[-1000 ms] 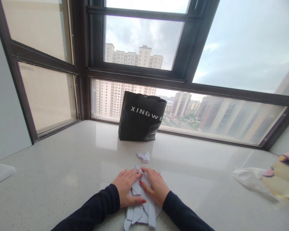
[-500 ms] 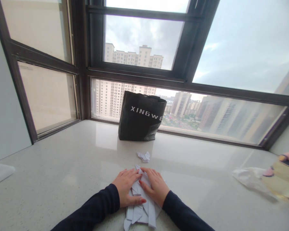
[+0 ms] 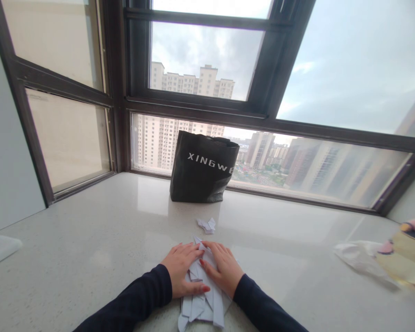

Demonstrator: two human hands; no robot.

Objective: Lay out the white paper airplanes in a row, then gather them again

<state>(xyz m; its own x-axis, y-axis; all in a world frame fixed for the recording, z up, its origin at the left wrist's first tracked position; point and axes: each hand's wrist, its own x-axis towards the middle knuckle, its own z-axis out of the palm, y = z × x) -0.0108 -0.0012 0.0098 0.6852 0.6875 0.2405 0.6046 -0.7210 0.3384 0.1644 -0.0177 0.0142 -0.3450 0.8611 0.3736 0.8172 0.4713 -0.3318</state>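
In the head view, no clear shift in hands or paper since the earlier pictures; by judgement, a steady press, with no sign of lifting or sliding. Left hand palm down and loosely spread on the folded paper, thumb out across the layers. Right hand also palm down, fingers slightly bent over the other side, thumb angled inward; fingertips of both close together near the pointed far end. No pinch to be seen; undersides hidden. Folded paper flat on the window sill, under and between the hands, with strips and corners jutting toward the body. Just beyond the point, a small folded piece, untouched; farther back, a black bag, upright near the window.
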